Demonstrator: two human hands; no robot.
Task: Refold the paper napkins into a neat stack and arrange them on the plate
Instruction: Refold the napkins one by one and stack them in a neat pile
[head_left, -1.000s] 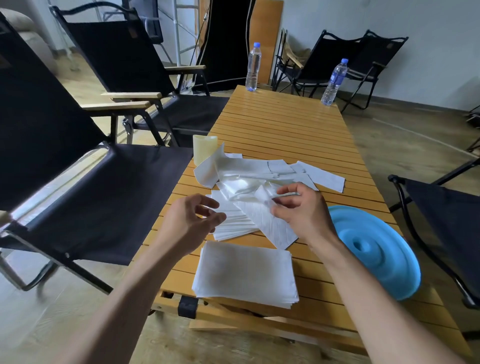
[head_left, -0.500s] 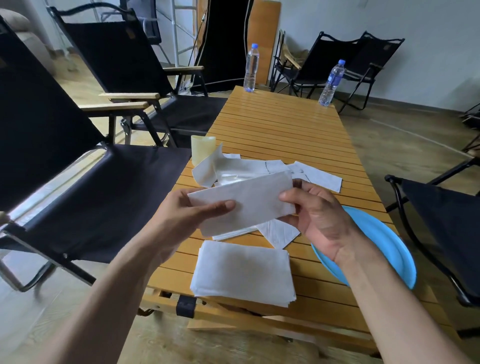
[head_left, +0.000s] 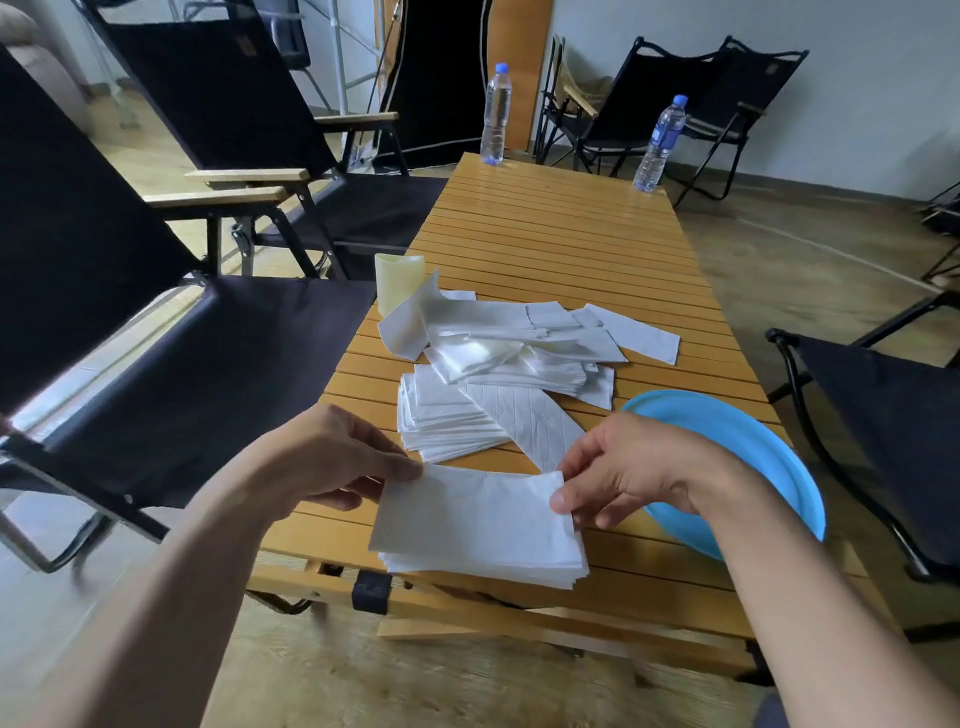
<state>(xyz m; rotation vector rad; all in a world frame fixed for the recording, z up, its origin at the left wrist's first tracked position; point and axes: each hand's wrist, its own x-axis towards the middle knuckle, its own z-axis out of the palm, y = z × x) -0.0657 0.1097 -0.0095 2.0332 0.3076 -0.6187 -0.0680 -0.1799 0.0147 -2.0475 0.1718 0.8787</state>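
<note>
A folded white napkin (head_left: 467, 512) lies on top of a neat stack of napkins (head_left: 483, 564) at the near edge of the slatted wooden table (head_left: 545, 234). My left hand (head_left: 332, 457) pinches its far left corner. My right hand (head_left: 623, 473) pinches its far right corner. Beyond it lie a loose pile of unfolded napkins (head_left: 509, 348) and a second, messier stack (head_left: 441, 421). A blue plate (head_left: 737, 441) sits at the right, partly behind my right wrist, with nothing on the part I see.
A pale yellow cup (head_left: 395, 280) stands at the table's left edge. Two water bottles (head_left: 496, 111) (head_left: 661, 143) stand at the far end. Black folding chairs (head_left: 156, 332) (head_left: 893, 431) flank the table on both sides.
Both hands took a napkin from the pile, held it folded in the air, then lowered it onto the near stack. The hands still hold its far corners.
</note>
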